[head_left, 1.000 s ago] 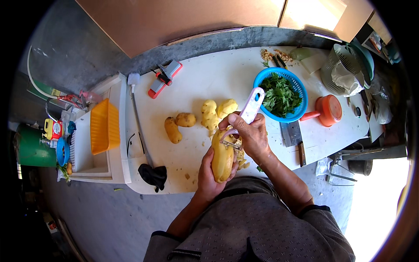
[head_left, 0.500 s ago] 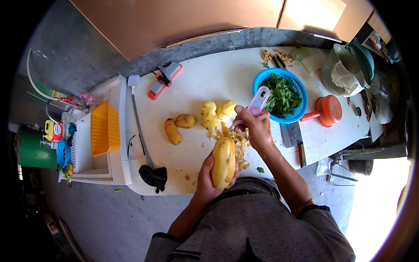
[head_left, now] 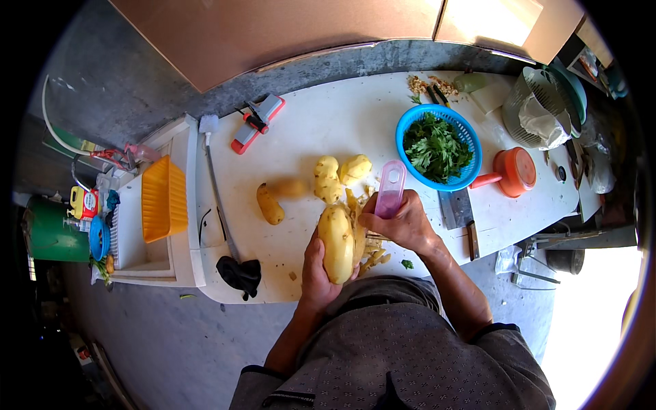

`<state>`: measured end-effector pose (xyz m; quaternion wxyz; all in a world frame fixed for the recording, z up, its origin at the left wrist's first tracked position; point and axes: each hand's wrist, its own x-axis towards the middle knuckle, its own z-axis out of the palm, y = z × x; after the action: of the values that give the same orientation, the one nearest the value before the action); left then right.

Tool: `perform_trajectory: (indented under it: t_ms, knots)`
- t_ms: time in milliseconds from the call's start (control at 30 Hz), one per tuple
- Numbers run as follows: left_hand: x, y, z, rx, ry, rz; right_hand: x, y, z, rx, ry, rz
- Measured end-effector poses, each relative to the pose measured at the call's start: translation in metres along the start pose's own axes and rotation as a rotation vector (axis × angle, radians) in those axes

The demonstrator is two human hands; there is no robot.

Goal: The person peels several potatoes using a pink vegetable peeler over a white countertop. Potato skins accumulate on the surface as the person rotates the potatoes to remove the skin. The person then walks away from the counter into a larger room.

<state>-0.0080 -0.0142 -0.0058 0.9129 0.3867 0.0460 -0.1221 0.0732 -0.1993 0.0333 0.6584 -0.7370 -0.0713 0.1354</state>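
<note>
My left hand is closed around a big, mostly peeled potato, its long side pointing away from me. My right hand grips a pink see-through peeler at the potato's right side; the blade is hidden. Curled peelings lie heaped on the table under and beside the potato. Just beyond sit a knobbly peeled potato and another pale peeled one. Left of them rest an unpeeled potato and a blurred brown one.
A blue basket of green leaves and a red long-handled dipper stand right; a cleaver lies near the basket. A sharpener, a rod and black cloth lie left, beside a sink with an orange rack.
The held potato has shifted slightly left and away from me. My right hand has come nearer to it, and the peeler's handle stands more upright. The small brown potato now looks blurred.
</note>
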Motion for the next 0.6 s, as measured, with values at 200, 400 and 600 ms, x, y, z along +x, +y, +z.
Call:
perform_trajectory:
  t_ms: [200,400,600]
  knots:
    - [0.001,0.002,-0.002,0.006,-0.033,0.019,0.002,0.004,-0.011,-0.003,0.104,0.022]
    - [0.003,0.001,0.015,0.117,-0.031,0.052,0.001,-0.022,0.022,0.588,0.001,-0.018]
    - [-0.001,-0.001,0.016,0.252,0.009,0.043,0.003,-0.006,0.033,0.376,0.037,0.070]
